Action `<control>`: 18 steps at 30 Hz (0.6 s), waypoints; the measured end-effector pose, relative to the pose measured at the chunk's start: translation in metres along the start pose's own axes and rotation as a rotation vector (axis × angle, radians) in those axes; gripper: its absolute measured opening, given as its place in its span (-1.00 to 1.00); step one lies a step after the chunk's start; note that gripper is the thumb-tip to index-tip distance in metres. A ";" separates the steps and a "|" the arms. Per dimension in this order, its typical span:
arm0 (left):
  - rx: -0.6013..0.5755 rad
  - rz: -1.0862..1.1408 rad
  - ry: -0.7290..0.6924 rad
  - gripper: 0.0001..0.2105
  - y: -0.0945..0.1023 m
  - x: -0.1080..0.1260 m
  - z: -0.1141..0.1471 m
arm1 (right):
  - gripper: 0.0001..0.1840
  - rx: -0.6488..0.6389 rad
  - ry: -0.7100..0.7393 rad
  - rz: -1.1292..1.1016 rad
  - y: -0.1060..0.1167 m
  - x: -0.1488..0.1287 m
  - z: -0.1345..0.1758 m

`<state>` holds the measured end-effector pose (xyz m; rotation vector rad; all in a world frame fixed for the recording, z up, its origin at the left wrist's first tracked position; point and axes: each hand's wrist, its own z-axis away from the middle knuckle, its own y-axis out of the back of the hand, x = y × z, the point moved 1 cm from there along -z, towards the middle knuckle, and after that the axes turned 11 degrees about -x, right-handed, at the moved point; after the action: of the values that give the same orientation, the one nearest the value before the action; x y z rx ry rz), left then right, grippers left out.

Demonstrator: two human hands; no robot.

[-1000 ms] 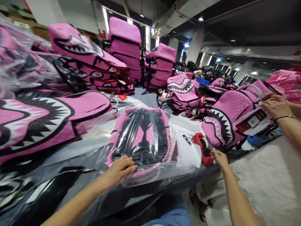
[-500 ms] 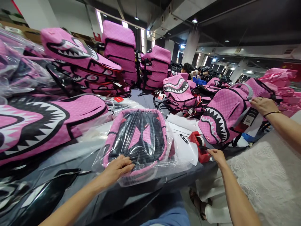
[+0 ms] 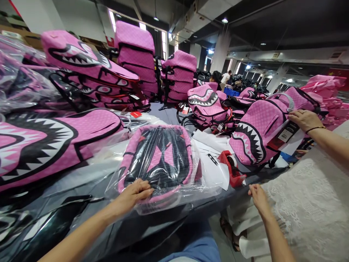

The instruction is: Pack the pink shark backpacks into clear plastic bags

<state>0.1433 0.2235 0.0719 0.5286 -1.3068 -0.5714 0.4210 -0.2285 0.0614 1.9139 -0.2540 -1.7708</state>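
Steadying the bag (image 3: 160, 158) beneath, apparently, my left grip (image 3: 136, 191) curls, clasp unclear; my right grip (image 3: 257, 196) pinches narrow near the dispenser (image 3: 231, 169).

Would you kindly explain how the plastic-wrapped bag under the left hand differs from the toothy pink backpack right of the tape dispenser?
The wrapped bag is inside clear plastic; the toothy backpack is not. The wrapped bag shows a dark panel with pink shapes; the toothy backpack shows a white-toothed mouth. The left hand rests on the wrapped bag, while another person's hand is at the toothy backpack's upper end. Both are pink and black.
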 end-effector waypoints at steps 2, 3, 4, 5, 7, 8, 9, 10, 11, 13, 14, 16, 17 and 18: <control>0.004 0.010 0.001 -0.48 0.001 0.003 0.001 | -0.43 -0.037 -0.021 -0.095 -0.030 0.003 0.023; 0.010 0.015 0.005 -0.49 0.001 0.005 0.002 | -0.38 -0.075 -0.025 -0.137 -0.047 0.001 0.034; 0.017 0.018 0.006 -0.50 0.001 0.007 0.003 | -0.35 -0.123 -0.022 -0.192 -0.062 -0.005 0.044; 0.024 0.022 0.007 -0.52 0.000 0.010 0.004 | -0.33 -0.177 -0.009 -0.269 -0.074 -0.015 0.054; 0.043 0.026 0.005 -0.56 0.000 0.016 0.006 | -0.33 -0.282 0.058 -0.492 -0.085 -0.044 0.069; 0.050 0.023 0.007 -0.58 -0.001 0.018 0.006 | -0.35 -0.331 0.114 -0.614 -0.085 -0.062 0.072; 0.053 0.016 0.015 -0.60 -0.001 0.020 0.005 | -0.40 -0.387 0.189 -0.692 -0.084 -0.082 0.073; 0.056 0.009 0.028 -0.62 -0.001 0.020 0.004 | -0.44 -0.464 0.285 -0.704 -0.083 -0.103 0.071; 0.058 0.004 0.043 -0.63 -0.001 0.019 0.002 | -0.47 -0.570 0.390 -0.637 -0.086 -0.125 0.068; 0.064 0.000 0.067 -0.64 -0.002 0.017 -0.001 | -0.50 -0.834 0.601 -0.309 -0.104 -0.166 0.060; 0.068 0.002 0.073 -0.64 -0.002 0.016 -0.002 | -0.51 -0.950 0.697 -0.097 -0.119 -0.183 0.057; 0.071 0.004 0.072 -0.65 -0.002 0.015 -0.003 | -0.55 -1.072 0.866 0.312 -0.158 -0.209 0.050; 0.072 0.002 0.068 -0.66 -0.001 0.015 -0.003 | -0.59 -1.076 0.933 0.487 -0.178 -0.218 0.045; 0.071 -0.002 0.063 -0.66 -0.001 0.015 -0.003 | -0.63 -1.055 0.986 0.627 -0.197 -0.223 0.039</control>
<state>0.1486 0.2131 0.0815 0.6019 -1.2705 -0.5074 0.3140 0.0338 0.1598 1.4001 0.3486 -0.2616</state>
